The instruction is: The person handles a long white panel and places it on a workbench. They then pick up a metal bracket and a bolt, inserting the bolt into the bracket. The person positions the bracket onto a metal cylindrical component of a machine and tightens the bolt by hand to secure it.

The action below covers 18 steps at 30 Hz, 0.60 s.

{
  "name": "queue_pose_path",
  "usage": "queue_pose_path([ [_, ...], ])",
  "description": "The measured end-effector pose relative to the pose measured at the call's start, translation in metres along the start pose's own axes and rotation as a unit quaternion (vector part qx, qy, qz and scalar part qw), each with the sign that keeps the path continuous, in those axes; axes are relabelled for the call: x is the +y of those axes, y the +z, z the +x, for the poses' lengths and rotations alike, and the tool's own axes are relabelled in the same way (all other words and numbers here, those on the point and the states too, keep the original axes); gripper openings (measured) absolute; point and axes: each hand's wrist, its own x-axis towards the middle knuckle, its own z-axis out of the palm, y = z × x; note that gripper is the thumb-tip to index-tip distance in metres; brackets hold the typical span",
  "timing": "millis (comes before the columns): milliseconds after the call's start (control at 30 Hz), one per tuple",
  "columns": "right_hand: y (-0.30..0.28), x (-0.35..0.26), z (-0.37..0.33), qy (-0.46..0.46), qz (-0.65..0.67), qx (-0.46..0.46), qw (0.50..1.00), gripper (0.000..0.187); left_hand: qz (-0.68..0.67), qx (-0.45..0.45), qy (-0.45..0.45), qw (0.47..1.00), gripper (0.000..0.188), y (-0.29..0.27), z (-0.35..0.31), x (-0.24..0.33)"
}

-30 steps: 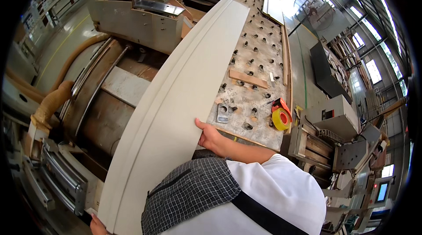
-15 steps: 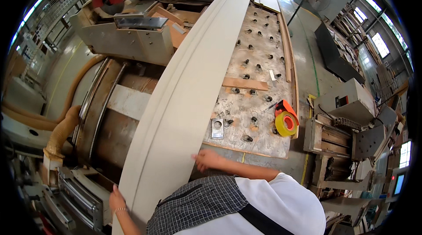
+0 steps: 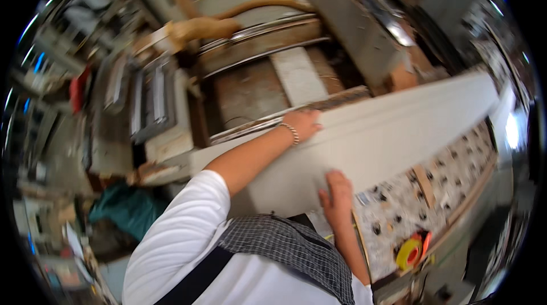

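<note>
Over part of the studded table [image 3: 383, 252] lies a long pale board [image 3: 410, 117]; at its edge away from the table rests the left hand [image 3: 302, 125], whether gripping I can't tell, while the right hand [image 3: 337, 196], at the table-side edge, is spread and unclenched; yellow tape [image 3: 406, 253] sits on the table

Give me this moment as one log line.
left hand: on board, far edge | right hand: at near edge | tape: on table
</note>
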Motion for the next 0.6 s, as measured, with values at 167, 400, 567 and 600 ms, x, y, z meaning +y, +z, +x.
queue_pose_path([
  [167,-0.01,0.046,0.008,0.047,-0.218,-0.021,0.975,0.06,0.04,-0.102,-0.088,0.99,0.041,-0.037,-0.089,-0.058],
  [400,-0.028,0.09,0.042,0.132,-0.221,0.029,0.966,0.047,-0.044,-0.095,-0.114,0.988,0.036,-0.049,-0.202,-0.144],
  [567,0.032,-0.019,0.122,-0.059,-0.164,0.002,0.985,0.042,-0.072,-0.123,0.063,0.988,0.03,-0.038,-0.219,-0.118],
  [600,0.047,-0.054,0.139,-0.079,-0.159,-0.035,0.984,0.042,-0.061,-0.133,0.083,0.986,0.029,-0.036,-0.229,-0.124],
])
